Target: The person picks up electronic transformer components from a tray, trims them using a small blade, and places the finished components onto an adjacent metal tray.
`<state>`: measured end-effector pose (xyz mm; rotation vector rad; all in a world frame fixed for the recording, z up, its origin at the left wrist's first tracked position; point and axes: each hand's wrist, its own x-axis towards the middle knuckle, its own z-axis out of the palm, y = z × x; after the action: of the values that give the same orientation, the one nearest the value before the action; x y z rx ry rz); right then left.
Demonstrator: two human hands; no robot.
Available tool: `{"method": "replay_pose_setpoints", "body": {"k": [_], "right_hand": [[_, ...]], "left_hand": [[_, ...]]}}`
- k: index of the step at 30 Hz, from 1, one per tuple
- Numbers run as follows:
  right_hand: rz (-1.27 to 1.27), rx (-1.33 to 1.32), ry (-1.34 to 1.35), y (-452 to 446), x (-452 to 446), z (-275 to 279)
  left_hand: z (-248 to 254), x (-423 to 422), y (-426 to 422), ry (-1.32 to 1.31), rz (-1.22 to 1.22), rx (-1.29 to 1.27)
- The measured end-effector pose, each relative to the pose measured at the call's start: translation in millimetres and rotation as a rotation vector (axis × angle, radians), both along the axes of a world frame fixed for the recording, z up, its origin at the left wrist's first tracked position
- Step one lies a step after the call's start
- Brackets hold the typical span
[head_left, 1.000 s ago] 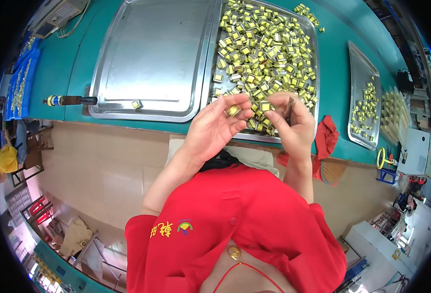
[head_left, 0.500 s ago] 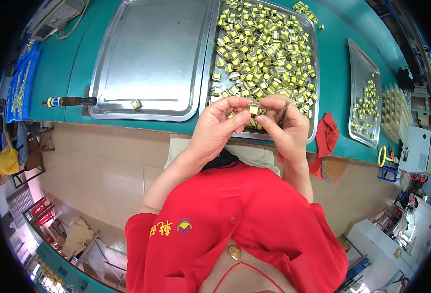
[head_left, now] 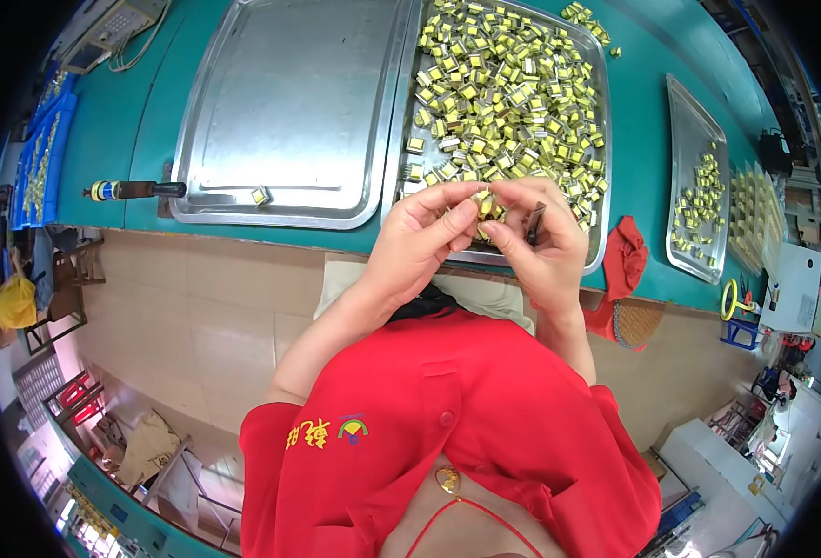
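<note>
Between the fingertips of both hands is a small yellow-taped transformer (head_left: 487, 206), partly covered by fingers. My left hand (head_left: 420, 232) is closed, pinching it from the left with thumb and index finger. From the right, my right hand (head_left: 545, 242) is closed on the same piece. A dark slim tool, perhaps tweezers (head_left: 535, 223), is tucked in the right hand's fingers. Both hands hover over the near edge of a metal tray (head_left: 600, 228) heaped with similar transformers (head_left: 503, 102). One lone transformer (head_left: 260, 195) lies in the metal tray (head_left: 289, 112) to the left.
A screwdriver-like tool (head_left: 131, 191) lies left on the green table (head_left: 103, 158). To the right are a red cloth (head_left: 623, 256), a smaller tray (head_left: 685, 121) with transformers, and a stack of pale trays (head_left: 754, 214). Blue bins (head_left: 43, 167) stand far left.
The transformer has been turned between the fingertips, so its flat yellow face no longer points up at me. The dark tool in my right hand has shifted slightly.
</note>
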<state>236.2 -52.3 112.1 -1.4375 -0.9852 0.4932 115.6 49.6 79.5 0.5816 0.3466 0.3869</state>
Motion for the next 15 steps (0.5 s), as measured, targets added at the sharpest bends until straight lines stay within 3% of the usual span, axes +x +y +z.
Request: {"method": "replay_pose_setpoints", "body": {"k": [4,10,15], "right_hand": [[-0.025,-0.019,-0.052,-3.3,6.3,-5.5],[-0.019,-0.019,-0.004,-5.3,4.6,-12.4],[-0.035,-0.014,-0.006,-3.9,3.3,-11.4]], "left_hand": [[4.4,-1.4,1.9,-0.029,-0.047,-0.094],[1.5,-1.8,3.3,-0.054,-0.099,-0.041],[1.9,-4.2,0.6,0.022,-0.057,0.239]]}}
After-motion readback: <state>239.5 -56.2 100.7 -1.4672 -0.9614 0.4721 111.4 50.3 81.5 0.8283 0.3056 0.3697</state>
